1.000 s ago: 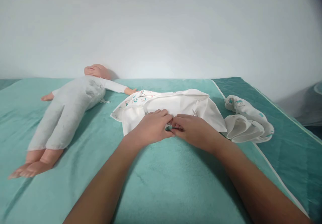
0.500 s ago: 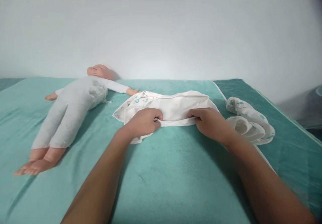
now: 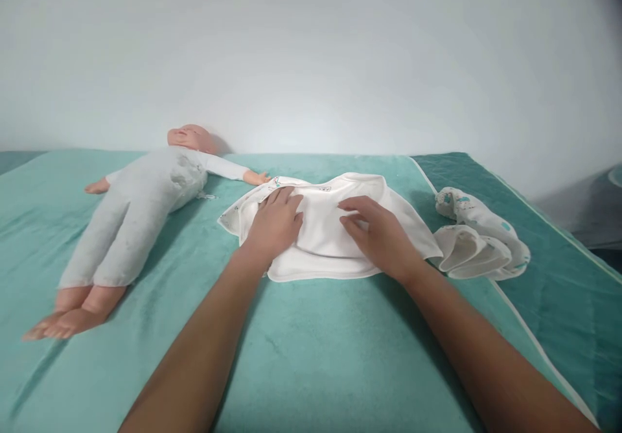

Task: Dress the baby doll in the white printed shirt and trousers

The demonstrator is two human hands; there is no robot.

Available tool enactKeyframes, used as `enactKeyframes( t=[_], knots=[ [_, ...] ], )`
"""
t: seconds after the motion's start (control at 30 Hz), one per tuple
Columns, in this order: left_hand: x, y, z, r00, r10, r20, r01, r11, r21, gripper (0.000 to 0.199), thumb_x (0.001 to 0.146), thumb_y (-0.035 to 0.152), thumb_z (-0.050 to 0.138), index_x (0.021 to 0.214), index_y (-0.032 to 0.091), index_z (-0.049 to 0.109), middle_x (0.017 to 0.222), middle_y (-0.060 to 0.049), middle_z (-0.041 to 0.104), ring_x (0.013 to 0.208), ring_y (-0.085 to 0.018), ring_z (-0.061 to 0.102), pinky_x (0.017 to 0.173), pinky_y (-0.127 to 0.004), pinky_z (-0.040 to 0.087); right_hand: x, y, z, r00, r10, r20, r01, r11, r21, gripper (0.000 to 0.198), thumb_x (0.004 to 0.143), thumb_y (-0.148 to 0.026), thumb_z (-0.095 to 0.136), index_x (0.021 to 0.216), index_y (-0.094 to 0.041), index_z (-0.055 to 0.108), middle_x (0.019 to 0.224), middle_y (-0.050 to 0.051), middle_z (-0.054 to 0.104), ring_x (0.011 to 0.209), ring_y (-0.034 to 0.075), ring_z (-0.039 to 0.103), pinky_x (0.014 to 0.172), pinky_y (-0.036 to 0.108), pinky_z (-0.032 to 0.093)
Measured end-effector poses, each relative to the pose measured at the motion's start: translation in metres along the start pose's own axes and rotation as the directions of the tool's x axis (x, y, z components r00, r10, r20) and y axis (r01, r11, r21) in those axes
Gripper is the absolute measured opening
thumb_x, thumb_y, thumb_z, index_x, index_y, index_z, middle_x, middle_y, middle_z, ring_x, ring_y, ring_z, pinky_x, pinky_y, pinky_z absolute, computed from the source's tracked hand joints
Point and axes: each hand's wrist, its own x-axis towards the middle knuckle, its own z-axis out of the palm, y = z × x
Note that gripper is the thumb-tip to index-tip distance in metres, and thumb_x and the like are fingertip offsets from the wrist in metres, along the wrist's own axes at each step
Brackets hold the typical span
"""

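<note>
Both pinches come off the hem (image 3: 321,276): left hand (image 3: 275,229) flat, right hand (image 3: 381,238) loosely uncurled, over the white shirt (image 3: 323,232) at twelve o'clock! Doll (image 3: 146,187) at its nine, printed bundle (image 3: 488,219) at its three.

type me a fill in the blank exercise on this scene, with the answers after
The doll lies on the ____ side of the picture.
The bundled patterned cloth lies to the ____ of the white garment.
The right hand is farther from the doll than the ____ hand is.
Beyond the far edge of the green cover rises a pale ____.

Missing words: left; right; left; wall.
</note>
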Motion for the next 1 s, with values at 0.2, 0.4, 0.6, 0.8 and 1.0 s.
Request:
enactKeyframes(
  t=[0.2,0.4,0.6,0.8,1.0],
  knots=[
    [0.018,-0.008,0.016,0.997,-0.083,0.005,0.083,0.996,-0.023,0.047,0.093,0.024,0.045,0.139,0.012,0.047,0.151,-0.016,0.043,0.142,-0.028,0.036,0.115,-0.048,0.035,0.022,0.024,0.027,0.998,0.036,0.049,-0.016,0.937,-0.35,0.031,0.093,-0.026,0.043,0.119,-0.015,0.056,0.126,0.014,0.06,0.124,0.029,0.049,0.107,0.044,0.038],
    [0.021,-0.014,0.024,0.994,-0.1,-0.049,0.098,0.994,-0.049,0.052,0.093,0.028,0.045,0.144,0.013,0.041,0.154,-0.016,0.038,0.145,-0.029,0.031,0.119,-0.047,0.029,0.047,0.04,0.035,0.981,0.189,-0.032,-0.176,0.822,-0.542,0.041,0.094,-0.034,0.043,0.124,-0.009,0.053,0.127,0.02,0.059,0.124,0.035,0.049,0.109,0.05,0.031],
    [0.028,-0.016,0.023,0.996,-0.091,-0.022,0.089,0.994,-0.066,0.055,0.095,0.03,0.042,0.147,0.015,0.038,0.159,-0.016,0.031,0.148,-0.03,0.025,0.12,-0.049,0.026,0.051,0.036,0.039,0.971,0.202,-0.127,-0.239,0.787,-0.569,0.055,0.092,-0.034,0.044,0.142,-0.01,0.04,0.14,0.024,0.046,0.13,0.039,0.041,0.106,0.056,0.03],
    [0.041,-0.021,0.023,0.999,-0.016,0.049,0.017,1.0,-0.012,0.048,0.097,0.03,0.036,0.14,0.011,0.046,0.153,-0.018,0.039,0.145,-0.028,0.032,0.119,-0.045,0.026,0.05,0.045,0.037,0.973,0.203,-0.112,-0.229,0.769,-0.596,0.054,0.096,-0.039,0.038,0.142,-0.012,0.043,0.141,0.022,0.047,0.129,0.036,0.043,0.106,0.052,0.033],
    [0.041,-0.024,0.027,0.995,-0.052,0.08,0.051,0.999,0.016,0.046,0.099,0.033,0.032,0.138,0.014,0.048,0.151,-0.016,0.044,0.141,-0.028,0.038,0.117,-0.046,0.03,0.061,0.055,0.034,0.972,0.231,-0.037,-0.201,0.745,-0.636,0.051,0.098,-0.042,0.035,0.139,-0.016,0.047,0.14,0.018,0.051,0.127,0.035,0.048,0.104,0.05,0.037]
  ],
)
